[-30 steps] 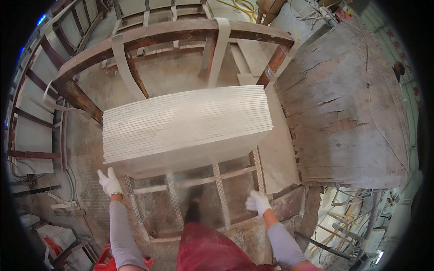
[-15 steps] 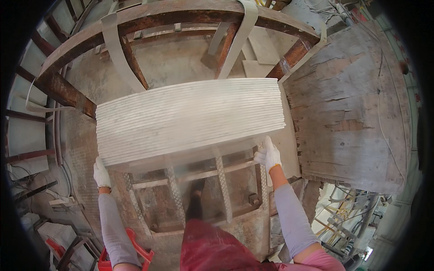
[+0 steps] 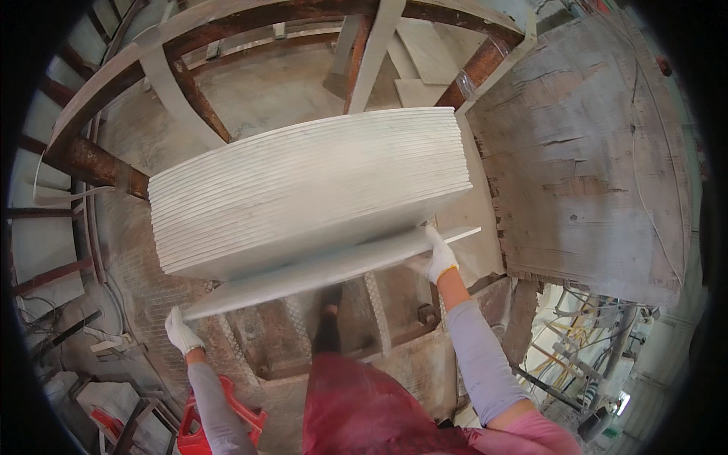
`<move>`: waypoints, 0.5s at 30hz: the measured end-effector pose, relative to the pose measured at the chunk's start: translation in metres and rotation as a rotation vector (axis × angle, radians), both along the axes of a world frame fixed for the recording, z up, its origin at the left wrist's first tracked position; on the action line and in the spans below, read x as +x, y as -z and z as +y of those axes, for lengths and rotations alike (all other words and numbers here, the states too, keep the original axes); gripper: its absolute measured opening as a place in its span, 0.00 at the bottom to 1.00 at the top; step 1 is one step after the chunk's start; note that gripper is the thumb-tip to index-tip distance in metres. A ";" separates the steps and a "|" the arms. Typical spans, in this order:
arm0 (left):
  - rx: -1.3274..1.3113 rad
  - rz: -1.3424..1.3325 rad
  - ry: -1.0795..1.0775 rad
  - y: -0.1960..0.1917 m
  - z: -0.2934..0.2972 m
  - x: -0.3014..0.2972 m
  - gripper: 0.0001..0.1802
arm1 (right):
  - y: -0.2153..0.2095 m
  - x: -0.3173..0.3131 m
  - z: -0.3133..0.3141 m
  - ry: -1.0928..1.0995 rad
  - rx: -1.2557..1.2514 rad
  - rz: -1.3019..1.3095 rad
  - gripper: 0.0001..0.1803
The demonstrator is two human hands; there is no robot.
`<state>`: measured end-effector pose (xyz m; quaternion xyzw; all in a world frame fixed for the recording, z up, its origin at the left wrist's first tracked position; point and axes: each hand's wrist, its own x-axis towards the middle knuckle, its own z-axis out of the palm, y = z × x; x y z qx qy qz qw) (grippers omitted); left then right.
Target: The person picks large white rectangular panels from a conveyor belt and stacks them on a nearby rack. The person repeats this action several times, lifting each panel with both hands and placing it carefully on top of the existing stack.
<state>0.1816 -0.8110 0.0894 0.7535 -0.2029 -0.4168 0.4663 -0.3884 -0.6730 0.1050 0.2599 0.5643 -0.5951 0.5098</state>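
A thin pale slab [image 3: 326, 273] was out in front of the stack [image 3: 311, 182] of matching slabs, between it and the person. Half a second earlier the 2 hands were only at the stack's near corners, with no loose piece showing; now a dark gap lay between the slab and the stack. In effect, 1 piece appeared to have been parted from the rest and was being handled alone. It slanted, its left end nearer the person than its right; whether its hidden lower side bore on anything could not be told.

The gloved left hand [image 3: 182, 334] was closed on the slab's left corner, its forearm reaching up from the lower edge, well out to the side. The gloved right hand [image 3: 442, 256] gripped the slab near its right end, fingers over the long edge, that arm reaching farther forward than the left.

Below the slab ran patterned bars [image 3: 296, 318] of a low base. Behind the stack stood a rusty frame [image 3: 201, 102] hung with pale straps [image 3: 168, 80]. A splintered wooden board [image 3: 576, 174] was at the right, a red stool [image 3: 193, 432] by the left forearm.
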 end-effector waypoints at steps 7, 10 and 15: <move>0.194 0.618 -0.126 0.020 0.037 -0.017 0.21 | 0.074 -0.005 0.080 -0.550 0.004 0.571 0.15; 0.252 0.570 -0.087 0.021 0.039 -0.009 0.23 | 0.108 -0.015 0.106 -1.108 0.087 1.139 0.16; 0.200 0.598 -0.114 0.022 0.045 -0.009 0.23 | 0.124 -0.020 0.120 -1.003 0.005 1.059 0.17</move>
